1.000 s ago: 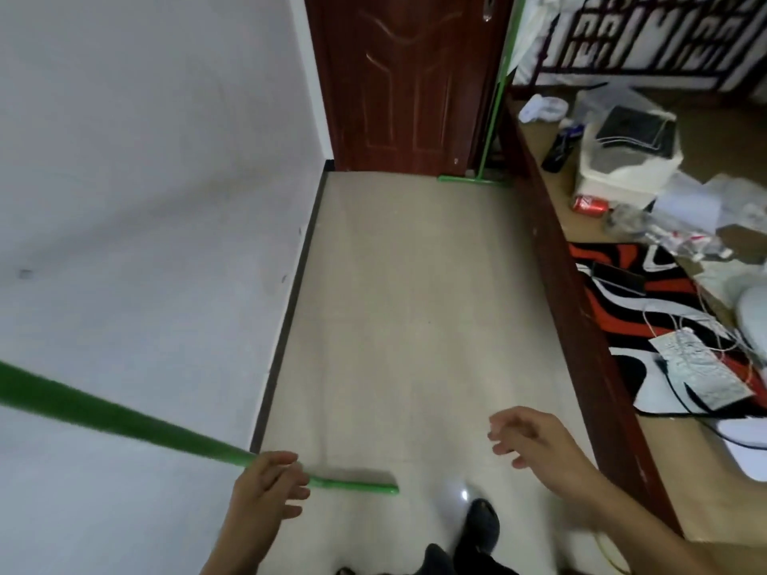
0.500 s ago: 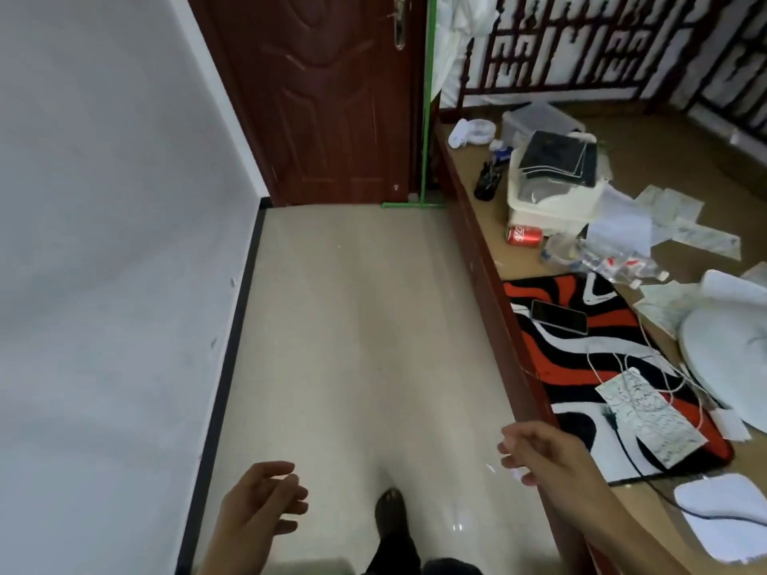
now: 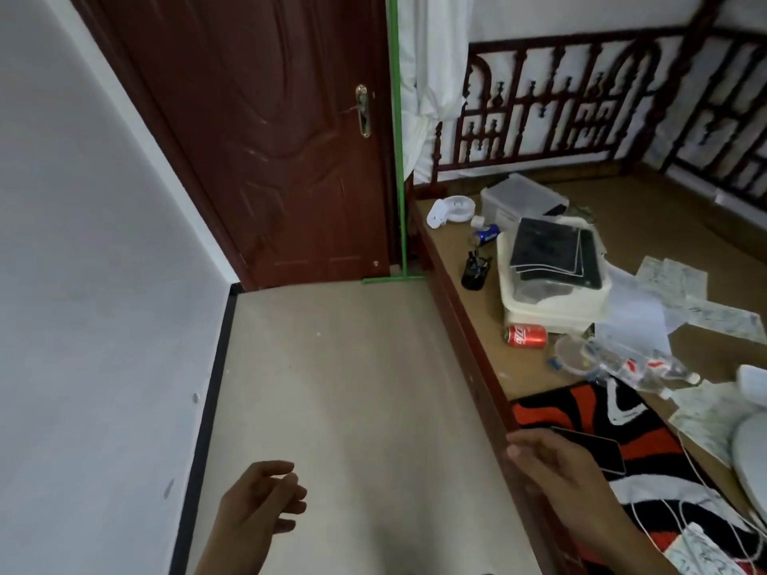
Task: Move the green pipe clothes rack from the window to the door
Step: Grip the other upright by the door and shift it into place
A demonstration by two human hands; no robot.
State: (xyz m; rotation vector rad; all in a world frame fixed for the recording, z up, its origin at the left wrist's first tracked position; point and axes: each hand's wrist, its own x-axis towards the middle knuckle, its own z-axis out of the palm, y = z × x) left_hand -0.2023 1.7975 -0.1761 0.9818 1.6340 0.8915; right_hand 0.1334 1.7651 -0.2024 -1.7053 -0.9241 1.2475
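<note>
A green pipe upright (image 3: 397, 151) of the clothes rack stands on a short green foot bar (image 3: 392, 279) right of the dark red door (image 3: 265, 139). My left hand (image 3: 259, 506) hovers low over the beige floor with loosely curled fingers and holds nothing. My right hand (image 3: 552, 462) hangs over the edge of the wooden platform, fingers apart, also holding nothing. Both hands are far from the green pipe.
A raised wooden platform (image 3: 460, 284) runs along the right, cluttered with a red can (image 3: 526, 336), a white box with dark tablets (image 3: 554, 276), papers, a phone (image 3: 597, 448) on a red-black-white mat and cables. A white wall (image 3: 91, 284) bounds the left.
One second ago my left hand gripped a green pipe lying low across the left; that pipe is gone from view and the hand holds nothing. The view has come closer to the door.
</note>
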